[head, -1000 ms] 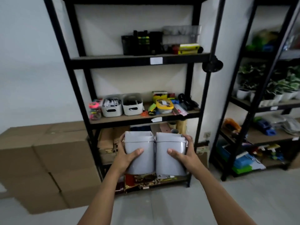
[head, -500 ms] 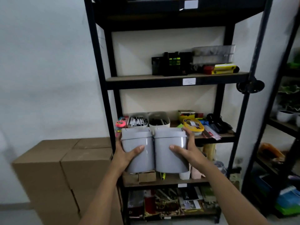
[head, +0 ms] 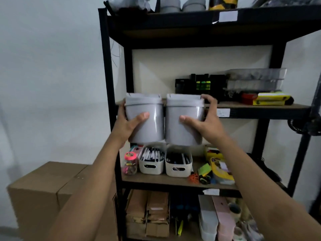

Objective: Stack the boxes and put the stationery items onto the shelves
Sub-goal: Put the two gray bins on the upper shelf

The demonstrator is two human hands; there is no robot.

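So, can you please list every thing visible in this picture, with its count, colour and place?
Plastic bins with lids: two, grey, held side by side at the second shelf's edge.
Handled baskets of pens: two, white, third shelf.
Clear jar: one, pink lid, left of the baskets.
Metal shelving rack: one, black.
Cardboard boxes: brown, on the floor at left.
Left hand: grips the left bin.
Right hand: grips the right bin.

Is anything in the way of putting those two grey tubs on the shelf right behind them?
Nothing visible blocks it. The two grey plastic tubs, held by the left hand and right hand, face the bare left part of the wooden shelf. The black organisers stand further right.
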